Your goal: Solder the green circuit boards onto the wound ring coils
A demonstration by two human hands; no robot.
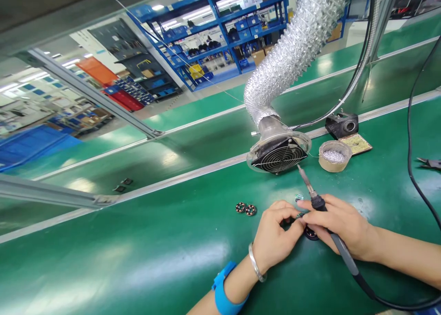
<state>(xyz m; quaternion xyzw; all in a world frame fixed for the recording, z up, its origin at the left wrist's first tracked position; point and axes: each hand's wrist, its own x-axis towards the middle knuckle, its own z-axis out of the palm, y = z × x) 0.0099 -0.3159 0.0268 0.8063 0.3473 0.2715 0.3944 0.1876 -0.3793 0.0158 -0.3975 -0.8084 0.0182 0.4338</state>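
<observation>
A soldering iron point(339, 250) rests in my right hand point(344, 225), its tip pointing up and away toward the fume extractor. With fingers bent, my left hand point(277, 234) pinches a small greenish part point(300, 215), mostly covered by the fingertips. My right fingertips meet the left ones at this part. Just below them on the green bench lies a dark round part point(311, 233), partly hidden by my right hand. Beyond the fingers sits a tiny green circuit board point(299, 197). Two round copper-wound coils point(245, 208) lie to the left of my hands.
A fume extractor fan point(280, 157) on a silver flexible duct point(292, 53) hangs over the bench. To its right stand a round tub of metal shavings point(335, 156), a soldering iron stand point(342, 124) and a sponge tray point(358, 144). Pliers point(430, 163) and a black cable point(410, 135) lie far right.
</observation>
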